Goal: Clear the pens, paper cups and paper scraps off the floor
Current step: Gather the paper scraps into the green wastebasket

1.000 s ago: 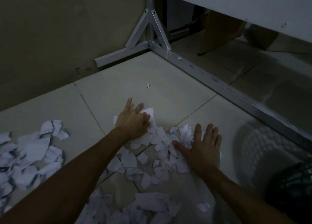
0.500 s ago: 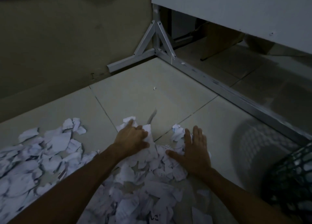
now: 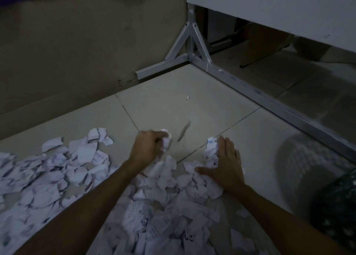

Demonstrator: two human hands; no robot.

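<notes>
While the left hand (image 3: pixel 148 147) clutches paper scraps (image 3: pixel 165 195) and the right hand (image 3: pixel 225 164) lies flat, gathering is underway; next, scooping them into the basket (image 3: pixel 335 206).

floor (image 3: pixel 192 85): pale tiles | on it: torn paper scraps (image 3: pixel 77 168) heaped; metal frame foot (image 3: pixel 240 85)

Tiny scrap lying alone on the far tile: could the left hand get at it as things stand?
Probably yes. Bare floor tile lies between the left hand and the tiny scrap, nothing blocking. But that hand already grips a crumpled scrap, and it would need a forward stretch.
</notes>
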